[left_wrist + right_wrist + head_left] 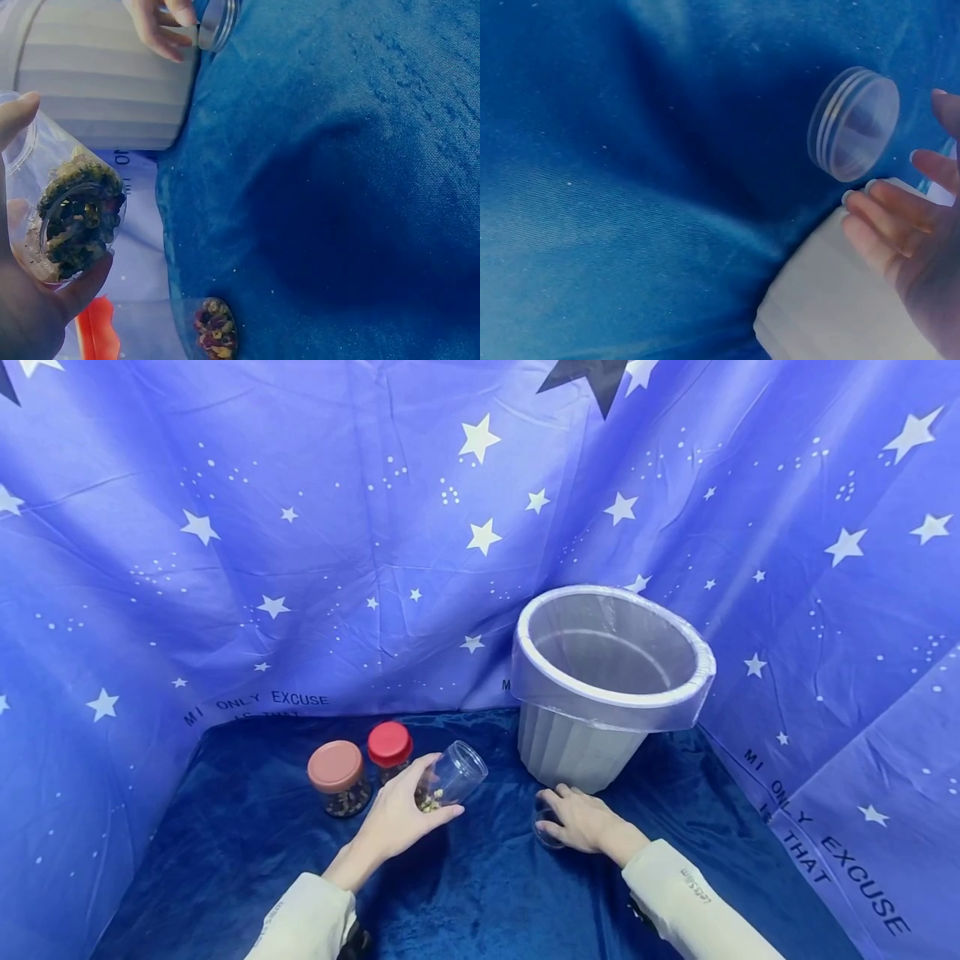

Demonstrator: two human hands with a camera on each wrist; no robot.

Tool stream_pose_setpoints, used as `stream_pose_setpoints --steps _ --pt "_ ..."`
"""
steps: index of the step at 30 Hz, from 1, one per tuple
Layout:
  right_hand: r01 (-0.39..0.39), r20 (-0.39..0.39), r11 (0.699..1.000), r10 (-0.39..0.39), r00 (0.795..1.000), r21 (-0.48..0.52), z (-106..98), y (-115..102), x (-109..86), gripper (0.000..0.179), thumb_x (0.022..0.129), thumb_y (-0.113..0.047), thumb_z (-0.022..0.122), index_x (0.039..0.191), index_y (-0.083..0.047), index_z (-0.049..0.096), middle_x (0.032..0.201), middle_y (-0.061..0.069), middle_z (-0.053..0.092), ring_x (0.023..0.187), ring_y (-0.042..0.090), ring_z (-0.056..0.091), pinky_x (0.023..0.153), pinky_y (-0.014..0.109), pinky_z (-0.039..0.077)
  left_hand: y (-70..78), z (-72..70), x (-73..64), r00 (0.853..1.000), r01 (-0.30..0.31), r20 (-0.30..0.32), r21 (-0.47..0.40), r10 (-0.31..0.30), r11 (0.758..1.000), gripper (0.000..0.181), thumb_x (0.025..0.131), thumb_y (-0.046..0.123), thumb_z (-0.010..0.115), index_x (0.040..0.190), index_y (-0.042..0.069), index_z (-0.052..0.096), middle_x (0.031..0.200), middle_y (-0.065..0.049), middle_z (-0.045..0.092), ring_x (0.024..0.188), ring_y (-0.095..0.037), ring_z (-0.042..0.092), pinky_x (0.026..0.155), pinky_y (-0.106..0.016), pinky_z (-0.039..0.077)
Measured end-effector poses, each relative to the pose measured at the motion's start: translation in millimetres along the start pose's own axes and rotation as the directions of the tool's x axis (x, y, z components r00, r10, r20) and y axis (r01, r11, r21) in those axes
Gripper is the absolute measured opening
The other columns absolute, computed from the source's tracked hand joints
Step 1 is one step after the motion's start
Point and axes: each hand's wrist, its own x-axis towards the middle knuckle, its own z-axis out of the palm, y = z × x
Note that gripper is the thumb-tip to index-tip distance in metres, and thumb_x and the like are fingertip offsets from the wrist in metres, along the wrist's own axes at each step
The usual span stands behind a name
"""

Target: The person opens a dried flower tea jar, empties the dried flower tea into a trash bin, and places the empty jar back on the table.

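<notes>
My left hand [401,814] grips a clear plastic jar [459,772], tilted with its mouth up and to the right. Dried yellowish and dark pieces [81,217] lie toward its base in the left wrist view. By the foot of the bin, my right hand [588,822] reaches over a clear round lid [551,837] on the cloth. In the right wrist view, the fingers of that hand are spread loosely beside the lid [859,124], with a gap between them and its rim.
A pale ribbed bin [577,752] with a clear plastic liner stands at the back right. To the left are a pink-lidded jar [337,777] and a red-lidded jar [390,747], both with dried contents. Dark blue cloth [465,902] covers the table; a starry curtain [337,543] hangs behind.
</notes>
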Motion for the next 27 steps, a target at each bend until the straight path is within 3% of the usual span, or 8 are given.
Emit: stream_pose_setpoints --steps 9,16,24,27 --pt "0.017 -0.052 0.998 -0.013 0.999 0.062 -10 -1 4.3 0.048 0.097 -0.041 0.057 0.132 -0.009 0.055 0.121 0.015 0.063 0.113 0.035 0.062 0.091 0.052 0.052 0.4 -2.8 0.5 0.999 -0.032 -0.003 0.005 0.032 0.999 0.078 0.075 0.05 0.08 0.141 0.024 0.05 0.113 -0.003 0.071 0.098 -0.012 0.064 0.086 -0.042 0.052" --pt "0.053 -0.094 0.995 -0.045 0.995 0.088 -22 -12 7.3 0.051 0.098 -0.046 0.054 0.133 -0.01 0.056 0.125 0.014 0.063 0.116 0.034 0.062 0.091 0.052 0.052 2.1 -6.3 2.7 0.999 -0.039 -0.018 0.02 0.04 0.999 0.078 0.075 0.051 0.081 0.141 0.025 0.049 0.112 0.002 0.07 0.098 -0.011 0.065 0.086 -0.041 0.053" --pt "0.126 -0.133 0.981 -0.107 0.985 0.149 -49 -32 11.2 0.052 0.099 -0.046 0.051 0.135 -0.008 0.055 0.128 0.014 0.063 0.118 0.032 0.061 0.098 0.05 0.049 5.7 -16.1 5.1 0.999 -0.039 -0.012 -0.004 0.038 0.999 0.078 0.077 0.05 0.079 0.142 0.02 0.048 0.115 -0.007 0.069 0.099 -0.015 0.065 0.086 -0.043 0.054" --pt "0.14 -0.134 0.976 -0.118 0.984 0.166 -62 -38 12.4 0.054 0.099 -0.047 0.05 0.137 -0.008 0.054 0.13 0.013 0.063 0.12 0.031 0.06 0.101 0.048 0.048 7.0 -19.3 6.3 0.999 -0.037 -0.009 -0.007 0.037 0.999 0.078 0.078 0.052 0.078 0.142 0.021 0.046 0.114 -0.005 0.069 0.098 -0.014 0.065 0.085 -0.042 0.054"
